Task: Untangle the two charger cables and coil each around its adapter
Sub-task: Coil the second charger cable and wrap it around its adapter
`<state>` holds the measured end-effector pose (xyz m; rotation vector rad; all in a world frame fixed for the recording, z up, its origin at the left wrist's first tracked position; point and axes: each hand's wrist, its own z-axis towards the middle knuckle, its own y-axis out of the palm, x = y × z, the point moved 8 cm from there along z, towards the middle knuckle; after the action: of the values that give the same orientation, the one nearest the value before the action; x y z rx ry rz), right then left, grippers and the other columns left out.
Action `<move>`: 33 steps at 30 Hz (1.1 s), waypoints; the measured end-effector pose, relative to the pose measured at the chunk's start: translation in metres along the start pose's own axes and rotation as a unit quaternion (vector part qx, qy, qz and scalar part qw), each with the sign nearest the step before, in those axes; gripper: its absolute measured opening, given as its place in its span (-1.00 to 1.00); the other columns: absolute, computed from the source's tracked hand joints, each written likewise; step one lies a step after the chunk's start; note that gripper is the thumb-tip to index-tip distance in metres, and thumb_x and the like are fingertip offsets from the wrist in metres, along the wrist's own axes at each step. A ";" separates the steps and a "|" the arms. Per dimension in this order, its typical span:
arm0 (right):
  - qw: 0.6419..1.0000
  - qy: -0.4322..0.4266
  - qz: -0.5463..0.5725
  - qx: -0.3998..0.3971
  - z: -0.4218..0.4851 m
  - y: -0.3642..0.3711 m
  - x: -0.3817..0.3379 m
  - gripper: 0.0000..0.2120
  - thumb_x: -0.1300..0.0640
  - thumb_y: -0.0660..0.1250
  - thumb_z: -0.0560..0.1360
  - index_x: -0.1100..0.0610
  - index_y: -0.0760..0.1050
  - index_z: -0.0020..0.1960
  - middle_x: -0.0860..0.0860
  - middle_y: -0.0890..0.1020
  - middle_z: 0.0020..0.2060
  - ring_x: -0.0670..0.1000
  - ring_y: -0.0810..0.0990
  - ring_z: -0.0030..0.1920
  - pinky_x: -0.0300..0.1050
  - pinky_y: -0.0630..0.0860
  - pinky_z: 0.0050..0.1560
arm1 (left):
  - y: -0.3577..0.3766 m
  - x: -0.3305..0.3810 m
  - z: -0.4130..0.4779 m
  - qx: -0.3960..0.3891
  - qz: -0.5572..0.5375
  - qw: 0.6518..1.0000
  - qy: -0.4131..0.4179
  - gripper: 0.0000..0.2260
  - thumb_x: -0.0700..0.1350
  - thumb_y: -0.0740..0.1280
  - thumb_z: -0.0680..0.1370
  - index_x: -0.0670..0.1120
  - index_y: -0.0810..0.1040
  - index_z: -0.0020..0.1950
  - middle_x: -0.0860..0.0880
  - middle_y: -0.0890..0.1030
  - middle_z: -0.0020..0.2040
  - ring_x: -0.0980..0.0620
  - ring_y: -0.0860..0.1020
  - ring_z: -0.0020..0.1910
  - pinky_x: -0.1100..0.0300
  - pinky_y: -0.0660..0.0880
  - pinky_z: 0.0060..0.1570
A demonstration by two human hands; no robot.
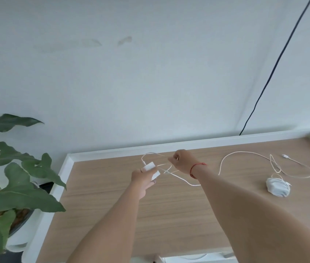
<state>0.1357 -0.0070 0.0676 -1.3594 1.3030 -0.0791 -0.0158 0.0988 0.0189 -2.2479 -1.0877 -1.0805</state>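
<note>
Both hands on one charger
Left hand (142,180) grips a white adapter (151,168), right hand (182,160) pinches the looping cable (185,181) beside it — a second adapter (278,187), cable-wrapped, lies well apart.

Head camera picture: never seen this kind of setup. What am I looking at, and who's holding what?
There is no machine here. A person wears a camera on their head, so this single picture looks forward and down along their two bare arms. The left hand grips a white adapter. The right hand pinches a thin white cable that loops beside it. On the wooden table, loose cable trails right towards a second adapter, which looks partly wound already. A plant stands at the left.
</note>
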 end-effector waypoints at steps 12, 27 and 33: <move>0.986 -0.102 0.036 0.125 0.006 -0.024 -0.045 -0.87 0.07 0.21 0.59 0.09 0.48 -0.02 -0.09 0.42 -0.46 0.05 0.43 -0.37 -0.13 0.30 -0.31 | 0.018 0.008 -0.003 -0.040 0.006 0.999 0.008 -0.67 -0.16 0.46 0.49 -0.21 0.47 0.18 -0.23 0.63 0.09 -0.05 0.68 -0.16 0.15 0.65 -0.20; 0.989 -0.079 -0.110 0.058 0.013 -0.006 -0.051 -0.81 0.01 0.26 0.57 0.09 0.54 0.06 0.06 0.64 -0.02 0.13 0.60 0.03 -0.13 0.39 -0.11 | 0.011 -0.005 -0.009 -0.076 -0.115 0.990 -0.009 -0.18 -0.20 0.44 0.51 0.17 0.00 0.56 -0.06 0.40 0.34 -0.09 0.70 -0.09 0.05 0.62 0.04; 0.977 -0.021 -0.204 0.053 0.016 0.001 -0.039 -0.76 0.01 0.26 0.55 0.16 0.53 0.07 0.09 0.62 0.03 0.16 0.61 0.04 -0.09 0.44 -0.06 | 0.009 0.000 -0.014 -0.091 -0.139 0.986 0.017 -0.48 -0.21 0.39 0.55 0.17 0.32 0.41 -0.13 0.48 0.29 -0.19 0.68 -0.02 0.08 0.64 -0.16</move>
<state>0.1316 0.0308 0.0864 -1.5094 0.9545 -0.3938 -0.0152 0.0842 0.0278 -2.2504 -1.3681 -1.3769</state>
